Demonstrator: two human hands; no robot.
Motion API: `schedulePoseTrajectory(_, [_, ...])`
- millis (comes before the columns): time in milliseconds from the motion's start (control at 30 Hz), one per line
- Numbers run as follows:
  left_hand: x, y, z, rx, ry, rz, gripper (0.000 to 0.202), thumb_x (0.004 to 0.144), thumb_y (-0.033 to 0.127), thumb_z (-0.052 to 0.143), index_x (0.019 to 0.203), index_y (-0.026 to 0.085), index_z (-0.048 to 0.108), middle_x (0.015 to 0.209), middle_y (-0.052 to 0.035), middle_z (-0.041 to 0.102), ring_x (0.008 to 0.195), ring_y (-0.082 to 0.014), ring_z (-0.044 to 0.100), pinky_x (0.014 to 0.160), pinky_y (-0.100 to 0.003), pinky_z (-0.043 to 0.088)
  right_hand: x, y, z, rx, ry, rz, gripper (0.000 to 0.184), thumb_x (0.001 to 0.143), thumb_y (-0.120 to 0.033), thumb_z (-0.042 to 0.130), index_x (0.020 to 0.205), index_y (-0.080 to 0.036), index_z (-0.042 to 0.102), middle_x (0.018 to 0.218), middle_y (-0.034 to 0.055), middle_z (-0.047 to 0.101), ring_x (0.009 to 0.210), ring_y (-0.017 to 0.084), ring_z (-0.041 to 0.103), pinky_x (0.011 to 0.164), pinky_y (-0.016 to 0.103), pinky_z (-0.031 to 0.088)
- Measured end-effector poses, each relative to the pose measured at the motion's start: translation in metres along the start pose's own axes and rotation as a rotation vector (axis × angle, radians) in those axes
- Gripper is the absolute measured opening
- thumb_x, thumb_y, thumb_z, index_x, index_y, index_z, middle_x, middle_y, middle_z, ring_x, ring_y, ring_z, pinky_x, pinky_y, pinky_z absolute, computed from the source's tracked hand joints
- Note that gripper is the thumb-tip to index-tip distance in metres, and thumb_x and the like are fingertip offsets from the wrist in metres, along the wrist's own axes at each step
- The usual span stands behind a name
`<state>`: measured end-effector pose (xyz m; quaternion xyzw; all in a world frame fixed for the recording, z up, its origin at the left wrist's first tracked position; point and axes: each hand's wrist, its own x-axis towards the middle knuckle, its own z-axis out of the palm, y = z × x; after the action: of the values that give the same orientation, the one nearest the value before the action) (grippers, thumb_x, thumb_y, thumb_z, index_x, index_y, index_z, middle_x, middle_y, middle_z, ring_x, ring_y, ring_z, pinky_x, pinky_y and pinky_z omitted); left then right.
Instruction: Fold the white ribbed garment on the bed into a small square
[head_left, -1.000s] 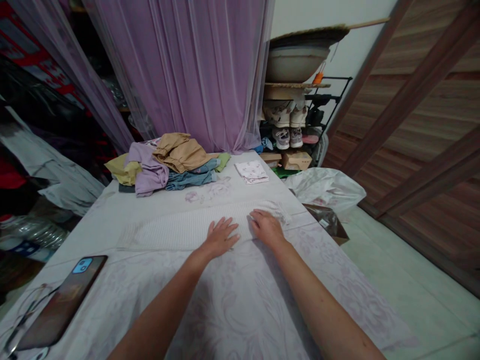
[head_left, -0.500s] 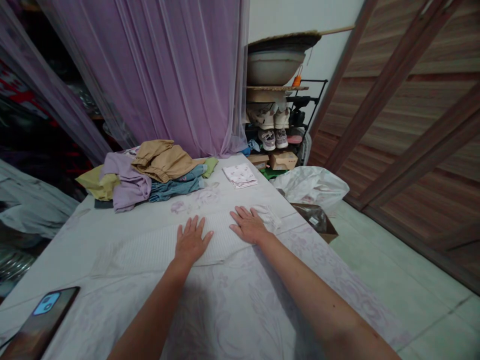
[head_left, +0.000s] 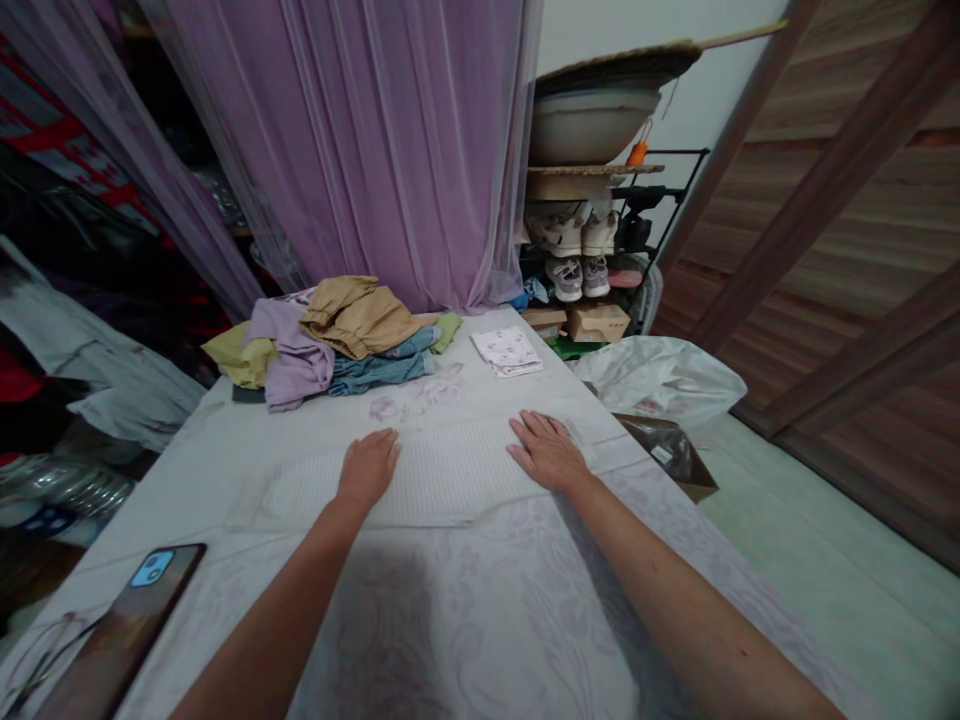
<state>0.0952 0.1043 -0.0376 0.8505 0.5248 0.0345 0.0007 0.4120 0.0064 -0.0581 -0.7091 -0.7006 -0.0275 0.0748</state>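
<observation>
A white ribbed garment (head_left: 450, 478) lies flat and stretched sideways across the patterned bed sheet (head_left: 480, 610). My left hand (head_left: 367, 468) rests palm down on its left half, fingers together and flat. Palm down as well, my right hand (head_left: 549, 452) presses on the garment's right end with fingers spread. Neither hand holds anything.
A heap of clothes (head_left: 330, 335) in tan, lilac, yellow and denim lies at the far side, with a small folded white cloth (head_left: 507, 351) to its right. A phone (head_left: 120, 630) lies at the near left. Off the bed's right edge are a plastic bag (head_left: 660, 375), a cardboard box (head_left: 671, 450) and a shoe rack (head_left: 592, 250).
My hands have slid apart along the white garment, the left going left and the right going right. The garment lies flatter and wider under them.
</observation>
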Motion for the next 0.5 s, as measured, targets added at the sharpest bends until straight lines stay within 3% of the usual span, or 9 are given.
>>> schedulePoseTrajectory(133, [0.025,-0.028,-0.020,-0.048,-0.144,0.051,0.036,0.091,0.034,0.044,0.116,0.022,0.067,0.121,-0.0088,0.069,0.111,-0.0227,0.062,0.097,-0.035,0.045,0.000,0.000,0.001,-0.012,0.013,-0.004,0.053,0.098,-0.043,0.040,0.143,-0.017,0.050,0.153,0.0155,0.042,0.141,0.028,0.037,0.114,0.048,0.026])
schedulePoseTrajectory(267, [0.050,-0.036,-0.032,-0.081,-0.316,0.068,0.026,0.080,0.034,0.058,0.102,0.022,0.069,0.105,-0.0052,0.073,0.094,-0.0205,0.065,0.080,-0.028,0.047,0.000,-0.001,0.002,-0.010,0.032,-0.011,0.052,0.098,-0.043,0.040,0.142,-0.017,0.051,0.152,0.0161,0.043,0.140,0.029,0.038,0.114,0.049,0.027])
schedulePoseTrajectory(367, [0.058,-0.035,-0.035,-0.113,-0.358,0.102,0.017,0.075,0.031,0.061,0.087,0.022,0.068,0.092,-0.0019,0.072,0.084,-0.0183,0.064,0.071,-0.025,0.044,0.000,-0.001,0.002,-0.013,0.031,-0.016,0.052,0.098,-0.043,0.040,0.141,-0.017,0.051,0.152,0.0159,0.043,0.140,0.029,0.039,0.113,0.049,0.027])
schedulePoseTrajectory(500, [0.052,-0.036,-0.033,-0.173,-0.343,0.155,0.014,0.073,0.027,0.057,0.084,0.021,0.063,0.087,0.0004,0.069,0.080,-0.0162,0.060,0.068,-0.024,0.041,-0.001,-0.002,-0.001,-0.024,0.017,-0.008,0.052,0.098,-0.042,0.040,0.142,-0.017,0.050,0.152,0.0152,0.043,0.140,0.029,0.039,0.113,0.049,0.027])
